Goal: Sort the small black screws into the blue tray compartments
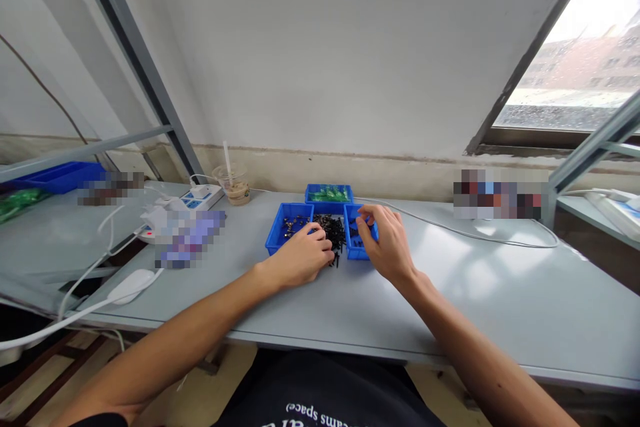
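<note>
A loose pile of small black and brassy parts [336,232] lies on the table between two blue bins. At its left edge is my left hand [303,255], fingers bent together and tips among the parts; whatever they pinch is too small to make out. The left blue bin [274,237] holds scattered small metal pieces. My right hand [389,240] reaches over the right blue bin [357,253], which has a few dark pieces inside. Its thumb and forefinger are curled close together, and anything between them is hidden.
Behind the pile, a third blue bin [313,199] contains green plastic-wrapped items. A drink cup with a straw [238,192] stands back left, near a power strip [205,197] and white cables. A grey cable [450,229] crosses the right side of the table. Metal posts flank the table.
</note>
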`<control>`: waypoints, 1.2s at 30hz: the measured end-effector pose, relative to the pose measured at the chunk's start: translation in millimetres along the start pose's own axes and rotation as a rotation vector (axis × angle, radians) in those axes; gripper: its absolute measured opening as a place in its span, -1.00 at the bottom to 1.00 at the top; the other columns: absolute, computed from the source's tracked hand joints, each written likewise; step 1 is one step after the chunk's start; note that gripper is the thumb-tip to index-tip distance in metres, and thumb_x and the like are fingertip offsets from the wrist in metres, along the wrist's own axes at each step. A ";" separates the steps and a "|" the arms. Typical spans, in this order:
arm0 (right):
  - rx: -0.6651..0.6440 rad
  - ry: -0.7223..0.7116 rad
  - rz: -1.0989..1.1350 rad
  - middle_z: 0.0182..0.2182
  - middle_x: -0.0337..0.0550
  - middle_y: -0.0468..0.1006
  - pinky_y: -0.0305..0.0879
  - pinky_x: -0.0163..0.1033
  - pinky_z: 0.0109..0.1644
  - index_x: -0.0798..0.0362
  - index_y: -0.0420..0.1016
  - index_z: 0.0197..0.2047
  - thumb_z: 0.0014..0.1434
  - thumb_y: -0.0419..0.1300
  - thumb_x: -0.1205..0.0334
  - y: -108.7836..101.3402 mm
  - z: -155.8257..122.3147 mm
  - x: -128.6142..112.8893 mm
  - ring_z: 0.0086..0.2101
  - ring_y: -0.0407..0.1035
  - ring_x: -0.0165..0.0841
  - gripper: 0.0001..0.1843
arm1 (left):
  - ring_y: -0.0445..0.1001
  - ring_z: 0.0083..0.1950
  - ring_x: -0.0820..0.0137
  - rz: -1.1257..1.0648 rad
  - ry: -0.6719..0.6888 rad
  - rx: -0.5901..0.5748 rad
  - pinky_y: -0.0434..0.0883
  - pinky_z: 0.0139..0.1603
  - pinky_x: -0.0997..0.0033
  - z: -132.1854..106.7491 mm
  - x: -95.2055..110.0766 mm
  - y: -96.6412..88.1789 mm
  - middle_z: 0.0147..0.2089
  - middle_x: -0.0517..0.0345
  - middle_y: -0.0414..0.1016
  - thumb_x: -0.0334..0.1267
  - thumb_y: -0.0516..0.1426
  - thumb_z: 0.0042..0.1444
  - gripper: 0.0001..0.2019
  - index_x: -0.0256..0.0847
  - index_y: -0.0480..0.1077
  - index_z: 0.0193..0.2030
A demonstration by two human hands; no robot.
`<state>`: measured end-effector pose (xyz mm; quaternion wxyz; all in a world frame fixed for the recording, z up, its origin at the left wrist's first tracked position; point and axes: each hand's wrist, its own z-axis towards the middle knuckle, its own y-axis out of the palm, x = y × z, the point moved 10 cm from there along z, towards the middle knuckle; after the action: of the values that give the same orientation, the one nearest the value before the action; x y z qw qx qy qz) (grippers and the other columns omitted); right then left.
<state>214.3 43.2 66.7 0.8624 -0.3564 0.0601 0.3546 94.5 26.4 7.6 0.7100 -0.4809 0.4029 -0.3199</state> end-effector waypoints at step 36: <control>-0.288 -0.348 0.041 -0.26 -0.11 0.58 0.16 -0.13 -0.10 0.03 0.47 -0.15 0.49 0.06 0.20 24.3 -12.4 -40.1 -0.26 0.37 -0.30 -0.80 | 0.47 -0.23 0.37 -0.407 -0.218 0.504 0.38 0.06 0.25 -13.6 -32.0 -52.4 -0.27 0.20 0.53 -0.31 0.09 0.36 -0.97 -0.16 0.34 -0.14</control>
<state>170.6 24.2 57.9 0.7926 -0.4079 -0.1338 0.4330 64.0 30.1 62.5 0.7669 -0.3924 0.1288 -0.4913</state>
